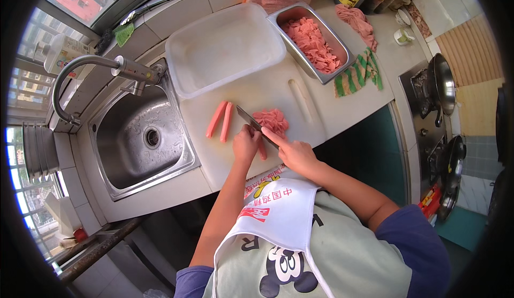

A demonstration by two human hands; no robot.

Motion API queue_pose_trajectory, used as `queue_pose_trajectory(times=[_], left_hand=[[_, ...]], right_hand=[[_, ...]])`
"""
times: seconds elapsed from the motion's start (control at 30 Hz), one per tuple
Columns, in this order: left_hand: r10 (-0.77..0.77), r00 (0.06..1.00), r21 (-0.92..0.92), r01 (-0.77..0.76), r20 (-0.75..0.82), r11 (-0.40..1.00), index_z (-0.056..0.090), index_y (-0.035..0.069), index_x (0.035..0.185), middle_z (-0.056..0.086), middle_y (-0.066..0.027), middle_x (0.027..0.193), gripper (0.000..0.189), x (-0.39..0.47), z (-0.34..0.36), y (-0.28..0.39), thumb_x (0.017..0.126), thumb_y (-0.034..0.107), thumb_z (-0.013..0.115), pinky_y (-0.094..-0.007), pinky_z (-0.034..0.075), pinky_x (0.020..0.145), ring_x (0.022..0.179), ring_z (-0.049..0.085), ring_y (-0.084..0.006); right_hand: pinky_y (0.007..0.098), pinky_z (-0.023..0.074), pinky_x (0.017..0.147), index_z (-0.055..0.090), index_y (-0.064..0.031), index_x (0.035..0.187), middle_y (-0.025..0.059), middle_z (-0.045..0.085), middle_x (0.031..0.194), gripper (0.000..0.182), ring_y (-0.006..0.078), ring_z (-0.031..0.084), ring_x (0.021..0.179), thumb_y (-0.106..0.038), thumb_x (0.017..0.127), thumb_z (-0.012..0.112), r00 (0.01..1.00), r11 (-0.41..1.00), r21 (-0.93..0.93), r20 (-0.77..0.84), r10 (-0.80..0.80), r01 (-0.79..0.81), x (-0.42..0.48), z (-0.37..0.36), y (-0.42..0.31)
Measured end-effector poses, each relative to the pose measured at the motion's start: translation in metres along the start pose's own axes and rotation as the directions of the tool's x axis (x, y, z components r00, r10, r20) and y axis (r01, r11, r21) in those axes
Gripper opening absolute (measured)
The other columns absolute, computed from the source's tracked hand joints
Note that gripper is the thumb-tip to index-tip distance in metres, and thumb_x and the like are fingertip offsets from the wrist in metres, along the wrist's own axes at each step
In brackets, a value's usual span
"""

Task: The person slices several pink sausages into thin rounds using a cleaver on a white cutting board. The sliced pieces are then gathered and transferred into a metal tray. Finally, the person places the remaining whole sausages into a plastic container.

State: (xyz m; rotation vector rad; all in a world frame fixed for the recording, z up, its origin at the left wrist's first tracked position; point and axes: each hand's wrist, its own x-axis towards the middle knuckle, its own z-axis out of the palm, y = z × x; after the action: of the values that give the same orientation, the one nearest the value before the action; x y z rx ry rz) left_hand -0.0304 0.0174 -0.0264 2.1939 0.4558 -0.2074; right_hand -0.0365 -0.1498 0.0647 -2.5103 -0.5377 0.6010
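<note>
A kitchen knife [251, 118] lies slantwise across a pink sausage [262, 152], with my right hand [298, 154] closed around its handle and the index finger stretched along the blade. My left hand [245, 143] holds the sausage down against the white cutting board [192, 127], fingertips bent close to the blade. Part of that sausage is hidden by the hands and knife. Just beyond the blade, to the right, is a heap of thin sausage slices [273, 122]. Two whole sausages [221, 121] rest on the board left of the knife.
Behind the board stand a translucent plastic tub [225, 49] and a steel pan [347, 57] filled with sausage slices [311, 43]. A steel sink [128, 149] with a faucet [136, 71] is at left. A striped cloth [359, 73] and a gas stove [425, 125] are at right.
</note>
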Motion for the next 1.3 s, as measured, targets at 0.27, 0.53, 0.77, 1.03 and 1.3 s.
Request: queue_pose_trajectory(times=[0.27, 0.53, 0.77, 1.03, 1.3], left_hand=[[-0.018, 1.0, -0.024, 0.019, 0.009, 1.0, 0.059, 0.001, 0.073, 0.062, -0.0165, 0.065, 0.025, -0.005, -0.006, 0.006, 0.076, 0.026, 0.059, -0.0396, 0.049, 0.059, 0.061, 0.061, -0.0337], [-0.049, 0.998, -0.004, 0.049, 0.042, 0.999, 0.059, 0.001, 0.076, 0.062, -0.0172, 0.067, 0.026, -0.004, -0.006, 0.005, 0.075, 0.027, 0.06, -0.04, 0.049, 0.061, 0.064, 0.062, -0.0337], [-0.019, 1.0, 0.047, 0.018, 0.007, 0.999, 0.059, 0.001, 0.077, 0.062, -0.0176, 0.067, 0.026, -0.005, -0.004, 0.007, 0.075, 0.027, 0.061, -0.04, 0.049, 0.061, 0.063, 0.062, -0.0337], [-0.039, 0.999, -0.001, 0.039, 0.023, 0.999, 0.059, 0.002, 0.077, 0.062, -0.0169, 0.067, 0.024, -0.006, -0.006, 0.005, 0.075, 0.026, 0.061, -0.0402, 0.049, 0.06, 0.063, 0.062, -0.0337], [-0.051, 0.998, 0.002, 0.05, 0.023, 0.999, 0.059, 0.002, 0.077, 0.062, -0.0163, 0.066, 0.024, -0.004, -0.002, 0.001, 0.075, 0.026, 0.061, -0.0401, 0.049, 0.06, 0.064, 0.062, -0.0332]], right_hand=[[0.0426, 0.0469, 0.051, 0.025, -0.0345, 0.139, 0.0127, 0.055, 0.058, 0.069, 0.0324, 0.056, 0.051, -0.01, 0.08, 0.051, 0.995, 1.0, 0.029, -0.094, 0.013, -0.01, 0.001, 0.006, 0.009], [0.0435, 0.0475, 0.05, 0.02, -0.0363, 0.14, 0.0132, 0.057, 0.058, 0.076, 0.0329, 0.057, 0.05, -0.007, 0.077, 0.053, 0.999, 1.0, -0.01, 0.037, -0.017, 0.017, -0.022, -0.018, -0.001], [0.0427, 0.0475, 0.052, 0.023, -0.0329, 0.14, 0.0136, 0.056, 0.058, 0.071, 0.0325, 0.057, 0.052, -0.008, 0.079, 0.05, 1.0, 1.0, -0.015, 0.004, -0.006, 0.006, -0.001, 0.005, 0.0], [0.0426, 0.0469, 0.051, 0.024, -0.0337, 0.14, 0.0136, 0.055, 0.057, 0.071, 0.0323, 0.056, 0.051, -0.008, 0.08, 0.05, 0.997, 0.999, 0.039, 0.081, 0.006, -0.009, -0.027, -0.027, 0.003], [0.0433, 0.0471, 0.051, 0.023, -0.0342, 0.14, 0.0135, 0.056, 0.058, 0.074, 0.0329, 0.057, 0.052, -0.007, 0.077, 0.051, 0.999, 0.999, 0.034, -0.015, 0.033, -0.032, -0.007, 0.005, 0.006]])
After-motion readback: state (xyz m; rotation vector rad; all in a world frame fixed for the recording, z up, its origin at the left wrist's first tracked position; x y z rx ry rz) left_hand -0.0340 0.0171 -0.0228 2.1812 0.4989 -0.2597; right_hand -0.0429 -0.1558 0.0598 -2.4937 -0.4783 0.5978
